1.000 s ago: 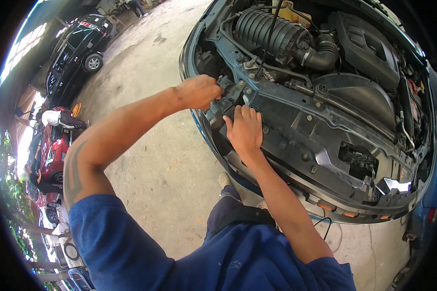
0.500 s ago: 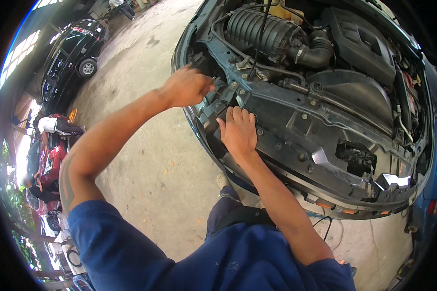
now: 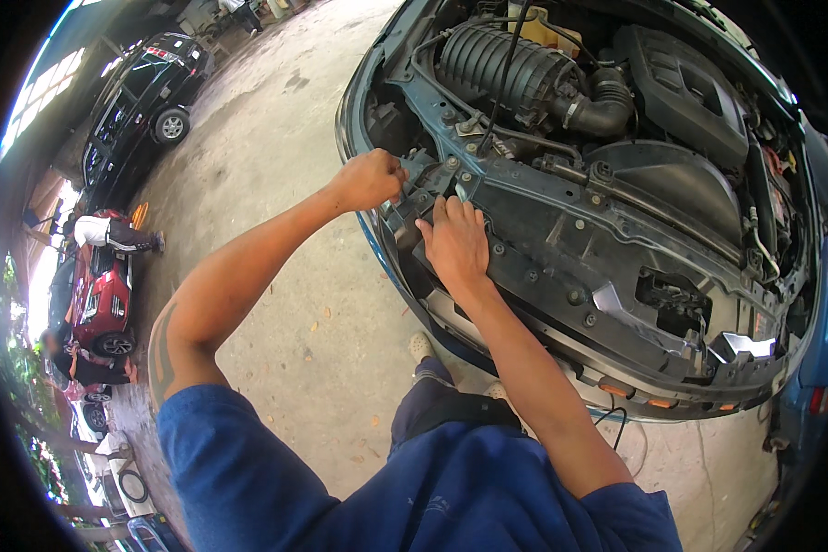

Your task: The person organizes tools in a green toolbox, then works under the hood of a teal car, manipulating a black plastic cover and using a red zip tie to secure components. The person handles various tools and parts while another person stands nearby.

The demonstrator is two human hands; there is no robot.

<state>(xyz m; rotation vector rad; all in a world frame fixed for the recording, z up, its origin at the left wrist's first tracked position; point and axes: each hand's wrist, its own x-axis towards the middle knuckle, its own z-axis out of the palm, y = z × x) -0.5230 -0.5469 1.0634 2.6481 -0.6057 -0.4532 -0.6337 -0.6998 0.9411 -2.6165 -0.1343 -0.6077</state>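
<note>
Concrete floor spreads beside the car, where the left hand curls at its front corner and the right hand rests on the black panel, probably stiff, light, best taken by the edge, though what either grip holds I cannot tell.

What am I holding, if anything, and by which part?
Can't tell: left hand curls at the car's front corner; right hand lies over the black panel; fingertips hidden.
</note>
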